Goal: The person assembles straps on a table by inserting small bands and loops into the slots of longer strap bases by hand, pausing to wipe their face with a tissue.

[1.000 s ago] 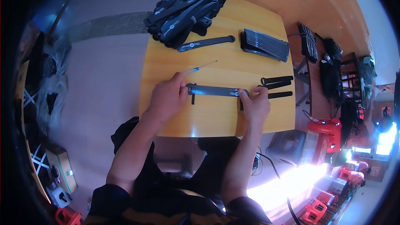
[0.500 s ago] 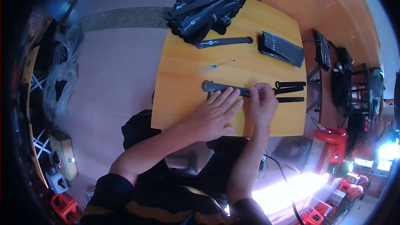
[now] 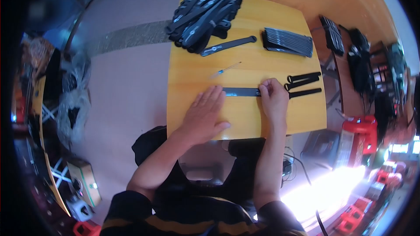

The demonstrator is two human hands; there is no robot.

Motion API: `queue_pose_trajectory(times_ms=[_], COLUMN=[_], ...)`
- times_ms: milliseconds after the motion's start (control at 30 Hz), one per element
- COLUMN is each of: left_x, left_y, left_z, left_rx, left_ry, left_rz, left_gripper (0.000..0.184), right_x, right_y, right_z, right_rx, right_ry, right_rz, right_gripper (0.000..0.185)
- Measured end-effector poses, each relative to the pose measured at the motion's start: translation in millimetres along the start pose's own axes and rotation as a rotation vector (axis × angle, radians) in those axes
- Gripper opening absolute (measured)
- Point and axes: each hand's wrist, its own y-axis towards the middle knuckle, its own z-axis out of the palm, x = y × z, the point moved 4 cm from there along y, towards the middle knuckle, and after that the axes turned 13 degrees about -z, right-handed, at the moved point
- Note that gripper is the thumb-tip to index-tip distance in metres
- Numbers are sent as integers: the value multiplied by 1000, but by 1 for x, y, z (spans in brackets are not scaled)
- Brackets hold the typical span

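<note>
Dark-grey and flat, one long strap (image 3: 241, 92) lies on the yellow wooden table (image 3: 243, 116), the left hand (image 3: 203, 113) flat at one end, fingers together, the right hand (image 3: 274, 100), fingers curled, at the other, whether pinching I can't tell, a blue-collared screwdriver (image 3: 221, 71) beyond.

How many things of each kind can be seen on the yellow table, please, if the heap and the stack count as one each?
Heap of dark straps: 1
Stack of straps: 1
Single long straps: 2
Short black straps: 3
Thin tool with a blue part: 1
Total: 8
</note>
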Motion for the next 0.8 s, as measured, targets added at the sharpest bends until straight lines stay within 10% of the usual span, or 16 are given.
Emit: queue_pose_trajectory(times_ms=[333,500,800], left_x=[10,6,7], left_y=[-4,-7,-8], left_z=[6,3,2], left_rx=[-67,-75,-92], left_ry=[55,111,120], left_rz=[-17,-18,-17], left_gripper=[91,90,88], right_x=[49,76,18], right_y=[-25,-65,-84], right_z=[7,21,-8], right_rx=[-71,269,285], right_ry=[-65,-242,-467], right_rz=[-199,-508,-232], right_gripper=[13,54,79])
